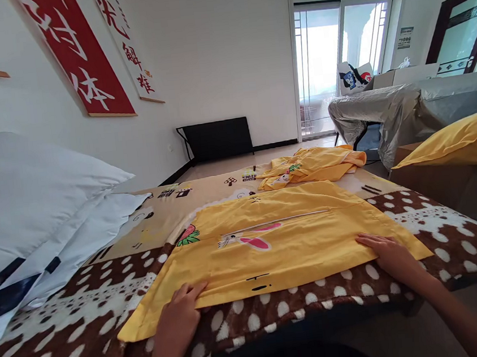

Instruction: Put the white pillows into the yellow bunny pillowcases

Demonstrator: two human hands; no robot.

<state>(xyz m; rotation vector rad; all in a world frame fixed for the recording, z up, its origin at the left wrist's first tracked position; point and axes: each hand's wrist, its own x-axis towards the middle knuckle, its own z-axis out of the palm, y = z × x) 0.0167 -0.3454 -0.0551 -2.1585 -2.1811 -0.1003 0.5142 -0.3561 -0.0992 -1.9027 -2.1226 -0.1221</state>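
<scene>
A yellow pillowcase point(306, 251) lies spread flat on the bed in front of me, printed with a white rabbit and a carrot. A long slit with a pale edge runs across its middle. My left hand point(179, 309) rests on its near edge toward the left, thumb stretched out and fingers slightly bent on the cloth. On the near right part, my right hand point(384, 248) lies with fingers extended over the fabric. Neither hand lifts the cloth. Beyond the pillowcase sits a crumpled yellow cloth point(311, 165) with a similar print.
The bed has a brown blanket point(253, 320) with white spots. White pillows point(31, 194) are piled at the left. A yellow pillow point(460, 138) sits at the right, above a cardboard box. Behind are a plastic-covered table point(447, 94) and a black panel point(219, 139) by the wall.
</scene>
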